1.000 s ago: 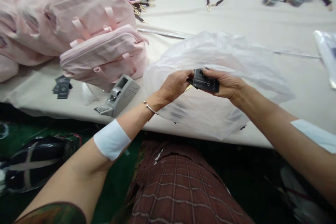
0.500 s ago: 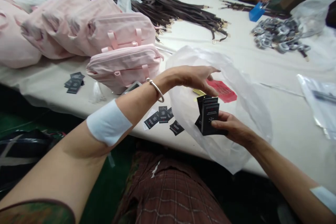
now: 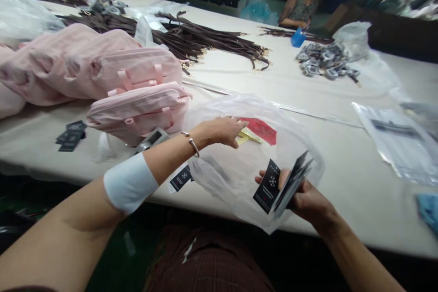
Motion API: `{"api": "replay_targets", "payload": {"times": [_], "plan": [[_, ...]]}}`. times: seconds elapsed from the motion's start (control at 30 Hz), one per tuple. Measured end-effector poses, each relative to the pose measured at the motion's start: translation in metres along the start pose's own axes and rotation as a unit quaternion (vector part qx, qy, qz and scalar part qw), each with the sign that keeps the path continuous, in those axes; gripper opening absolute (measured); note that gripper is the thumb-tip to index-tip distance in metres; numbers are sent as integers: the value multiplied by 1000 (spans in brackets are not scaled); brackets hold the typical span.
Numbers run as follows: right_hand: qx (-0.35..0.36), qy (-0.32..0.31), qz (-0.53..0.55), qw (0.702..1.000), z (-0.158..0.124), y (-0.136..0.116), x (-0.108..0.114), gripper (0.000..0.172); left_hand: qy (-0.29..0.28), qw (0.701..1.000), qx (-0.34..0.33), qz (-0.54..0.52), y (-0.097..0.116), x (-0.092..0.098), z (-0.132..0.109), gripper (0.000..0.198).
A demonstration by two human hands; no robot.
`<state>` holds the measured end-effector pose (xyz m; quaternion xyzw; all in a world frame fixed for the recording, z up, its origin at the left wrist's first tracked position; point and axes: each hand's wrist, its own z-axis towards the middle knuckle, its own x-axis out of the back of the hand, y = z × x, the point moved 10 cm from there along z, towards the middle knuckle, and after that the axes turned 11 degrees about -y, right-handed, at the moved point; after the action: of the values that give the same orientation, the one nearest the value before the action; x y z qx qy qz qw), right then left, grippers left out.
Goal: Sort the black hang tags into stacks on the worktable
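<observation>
My right hand (image 3: 303, 198) grips a stack of black tags (image 3: 292, 185), tilted up on edge. One black tag with a white snowflake print (image 3: 268, 187) stands apart from the stack, against the fingers. My left hand (image 3: 226, 131) is stretched out with nothing visible in it, over a clear plastic bag (image 3: 226, 182). Its fingertips are beside a yellow piece (image 3: 251, 135) and a red printed paper (image 3: 263, 130); whether they touch is unclear. More black tags (image 3: 181, 178) lie on the table beside the bag, partly covered by it.
Pink bags (image 3: 137, 107) crowd the left, with loose black tags (image 3: 71, 136) in front. Dark straps (image 3: 212, 41) with metal clips spread behind. Wrapped grey items (image 3: 323, 59) and clear plastic sleeves (image 3: 393, 137) lie right. Two people (image 3: 297, 7) are across the table (image 3: 342, 210).
My left hand has moved away from the tags toward the yellow piece. In my right hand the stack has turned and spread, with one tag now apart. The view has tipped upward.
</observation>
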<state>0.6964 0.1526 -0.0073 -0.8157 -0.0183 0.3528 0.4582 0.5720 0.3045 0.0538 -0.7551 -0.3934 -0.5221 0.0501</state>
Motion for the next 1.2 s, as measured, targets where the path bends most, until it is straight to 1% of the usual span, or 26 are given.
{"api": "replay_targets", "payload": {"times": [0.1,0.17,0.23,0.3,0.37,0.43,0.5,0.57,0.6,0.63,0.67,0.73,0.77,0.8,0.83,0.87,0.9,0.93,0.97,1.0,1.03,1.07,1.1,1.13,1.17,1.2], "plan": [[-18,-41,-12,999,-1,2,-5,68,73,995,65,37,-13,22,10,79],[-17,-64,-15,998,0,0,-8,63,113,989,90,44,-21,42,19,80],[-17,-76,-21,997,1,-2,-7,52,156,982,102,37,-28,67,27,85],[-39,-79,-49,995,1,0,-3,48,203,972,116,25,-36,96,33,93],[-76,-67,-104,989,0,2,2,52,243,961,133,13,-45,123,35,101],[-109,-39,-169,979,0,0,8,49,270,952,147,7,-56,141,37,105],[-133,-4,-221,966,1,-3,12,42,290,945,148,7,-71,152,37,105],[-147,43,-271,950,4,-6,18,47,318,936,153,4,-91,158,34,105],[-147,76,-316,934,5,-8,23,55,330,930,162,-1,-104,160,30,104],[-143,114,-381,906,8,-12,29,64,337,925,175,-6,-116,162,26,103],[-141,154,-462,862,11,-16,35,73,337,923,186,-8,-125,164,21,100],[-144,205,-625,740,21,-19,42,84,305,932,195,-4,-133,165,12,82],[-153,210,-685,681,30,-14,43,85,280,943,181,-4,-128,163,6,69],[-167,202,-723,639,39,-5,46,85,255,955,150,-10,-117,159,-1,55],[-185,187,-743,616,48,6,50,86,233,966,106,-26,-101,154,-10,43],[-203,174,-746,610,55,17,56,86,218,973,43,-63,-80,147,-22,36],[-219,169,-738,615,60,26,62,85,207,972,-34,-106,-56,137,-36,32],[-229,175,-723,627,62,32,69,84,194,961,-90,-173,-38,125,-51,28],[-231,190,-705,643,61,35,76,84,155,947,-134,-249,-22,106,-62,26],[-226,207,-687,659,59,35,82,84,111,929,-168,-310,-8,82,-70,25],[-219,222,-670,674,56,35,87,83,51,916,-192,-348,6,52,-75,24],[-213,231,-654,688,52,35,91,83,-17,907,-198,-372,16,18,-75,24],[-206,235,-640,702,49,35,94,82,-69,900,-184,-388,22,-18,-72,25],[-199,237,-627,715,47,35,96,81,-102,899,-164,-392,24,-53,-64,27],[-191,240,-612,729,44,35,99,79,-115,909,-137,-377,23,-84,-53,31],[-183,245,-596,743,43,35,102,78,-87,928,-105,-346,19,-108,-38,40]]}}
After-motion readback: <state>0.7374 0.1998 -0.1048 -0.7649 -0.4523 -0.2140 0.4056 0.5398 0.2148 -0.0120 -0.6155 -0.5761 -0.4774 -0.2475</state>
